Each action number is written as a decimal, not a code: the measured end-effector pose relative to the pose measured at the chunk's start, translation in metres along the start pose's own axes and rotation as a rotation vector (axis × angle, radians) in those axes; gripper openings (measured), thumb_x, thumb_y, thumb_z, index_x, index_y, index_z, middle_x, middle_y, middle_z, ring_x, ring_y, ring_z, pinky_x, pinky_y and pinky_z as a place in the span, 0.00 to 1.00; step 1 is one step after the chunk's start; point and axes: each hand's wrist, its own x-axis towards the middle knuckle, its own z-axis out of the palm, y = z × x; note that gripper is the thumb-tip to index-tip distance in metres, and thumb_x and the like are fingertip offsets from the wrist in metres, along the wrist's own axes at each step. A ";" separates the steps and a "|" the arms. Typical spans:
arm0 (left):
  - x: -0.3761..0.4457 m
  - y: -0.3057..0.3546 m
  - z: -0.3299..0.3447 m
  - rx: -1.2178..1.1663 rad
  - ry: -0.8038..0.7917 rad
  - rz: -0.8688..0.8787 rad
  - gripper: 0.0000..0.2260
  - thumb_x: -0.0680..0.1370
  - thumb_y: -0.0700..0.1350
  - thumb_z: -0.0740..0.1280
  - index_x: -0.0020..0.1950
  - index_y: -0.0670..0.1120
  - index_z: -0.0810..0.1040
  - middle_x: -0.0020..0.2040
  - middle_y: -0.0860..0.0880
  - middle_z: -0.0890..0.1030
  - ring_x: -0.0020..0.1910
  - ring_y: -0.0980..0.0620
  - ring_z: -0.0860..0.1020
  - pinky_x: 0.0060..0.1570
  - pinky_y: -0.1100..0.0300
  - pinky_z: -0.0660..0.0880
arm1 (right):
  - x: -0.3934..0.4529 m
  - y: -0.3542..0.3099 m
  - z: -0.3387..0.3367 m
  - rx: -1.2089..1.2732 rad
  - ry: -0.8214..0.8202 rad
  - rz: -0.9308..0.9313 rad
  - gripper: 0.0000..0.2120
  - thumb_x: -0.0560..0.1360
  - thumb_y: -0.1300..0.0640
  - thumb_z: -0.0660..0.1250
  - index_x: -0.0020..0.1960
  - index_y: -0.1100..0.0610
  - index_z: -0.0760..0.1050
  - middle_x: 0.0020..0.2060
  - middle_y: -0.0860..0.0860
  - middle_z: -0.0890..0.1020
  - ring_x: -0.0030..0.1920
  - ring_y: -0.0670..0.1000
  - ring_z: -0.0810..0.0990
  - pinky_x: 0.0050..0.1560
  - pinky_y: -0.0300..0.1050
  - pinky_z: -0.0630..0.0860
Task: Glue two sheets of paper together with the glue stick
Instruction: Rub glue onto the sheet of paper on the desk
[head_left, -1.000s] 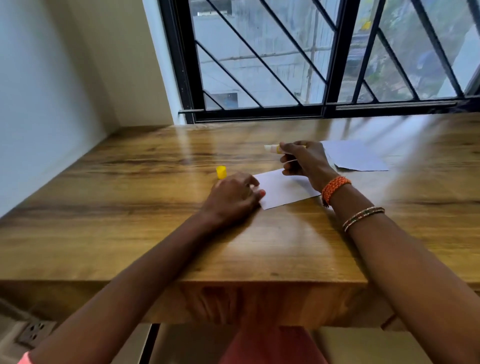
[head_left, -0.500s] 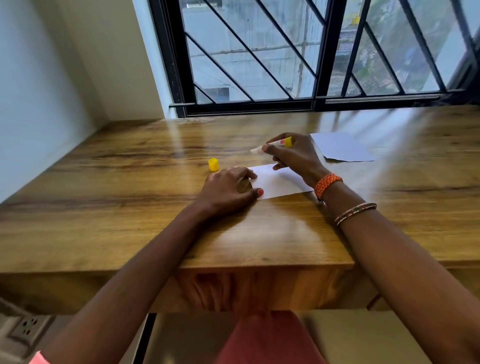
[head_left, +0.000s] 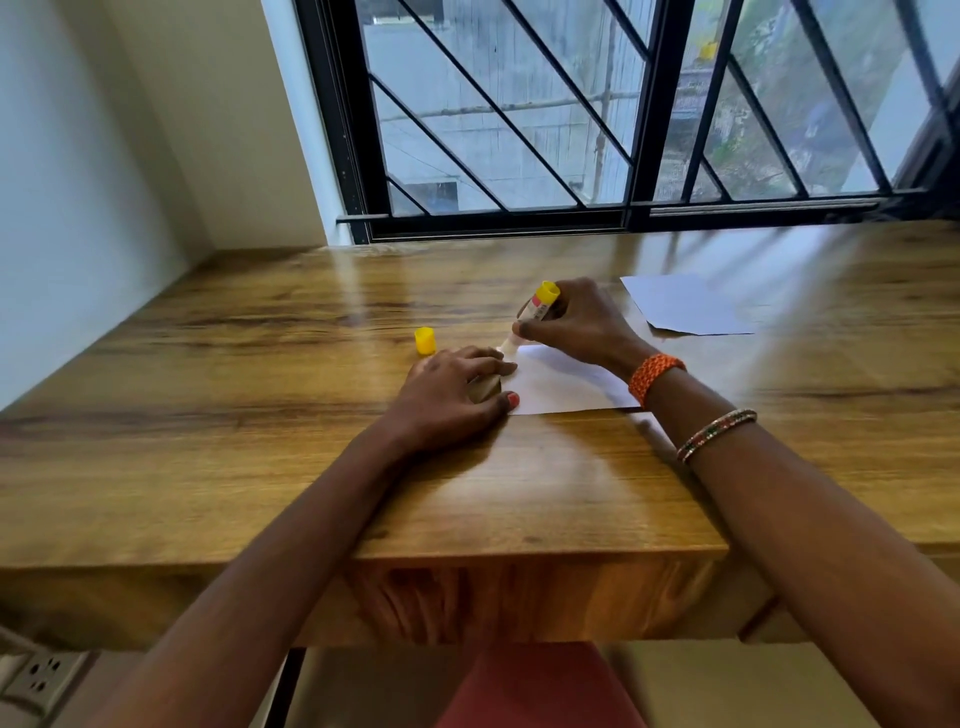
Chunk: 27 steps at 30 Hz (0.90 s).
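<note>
Nearest the camera, below the table (head_left: 260, 467) edge, a wall socket (head_left: 41, 675) shows at bottom left and sth red-pink sits bottom centre, too blurred to tell what. Both forearms reach fwd over the wood top. R wrist carries an orange bracelet (head_left: 655, 375) w/ two thin bangles (head_left: 717, 434) further up the arm.

Left hand (head_left: 452, 395) lies palm-down on the table, fingers spread and fairly straight, tips pressing the left edge of the near sheet of paper (head_left: 561, 387); its grip is apart, holding nothing, just pinning the sheet flat. That sheet lies flat btwn the two hands, partly under the R wrist.

Right hand (head_left: 576, 327) has its grip clamped round the glue stick (head_left: 535, 312), fingers and thumb curled on the barrel. Stick is tilted, yellow end up and away, whitish tip down at the sheet's far-left corner, just beside the L fingertips; contact w/ paper can't be told for sure.

Yellow cap (head_left: 425, 341) stands upright on the table just left of the hands. Second sheet of paper (head_left: 685, 306) lies flat further back to the right, apart from the first. Beyond, a barred window (head_left: 623, 130) and pale wall.
</note>
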 end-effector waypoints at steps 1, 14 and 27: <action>0.000 0.000 0.000 0.004 -0.003 -0.001 0.21 0.75 0.56 0.65 0.67 0.53 0.72 0.70 0.52 0.70 0.70 0.52 0.67 0.68 0.49 0.57 | 0.001 0.000 0.000 -0.002 -0.003 -0.007 0.09 0.68 0.59 0.75 0.43 0.64 0.81 0.37 0.54 0.82 0.31 0.42 0.76 0.28 0.26 0.70; -0.002 0.003 -0.001 0.043 -0.019 0.001 0.26 0.71 0.61 0.59 0.66 0.51 0.74 0.68 0.51 0.73 0.66 0.51 0.70 0.66 0.45 0.65 | 0.004 0.001 0.006 -0.094 -0.012 0.008 0.08 0.68 0.54 0.74 0.39 0.57 0.79 0.33 0.51 0.81 0.30 0.43 0.74 0.32 0.41 0.72; -0.001 0.005 0.000 0.105 -0.033 -0.026 0.23 0.75 0.58 0.62 0.68 0.52 0.71 0.70 0.52 0.70 0.69 0.51 0.66 0.66 0.51 0.59 | 0.002 0.012 -0.009 -0.130 0.055 0.119 0.10 0.64 0.49 0.73 0.32 0.53 0.75 0.27 0.47 0.76 0.31 0.49 0.74 0.42 0.56 0.76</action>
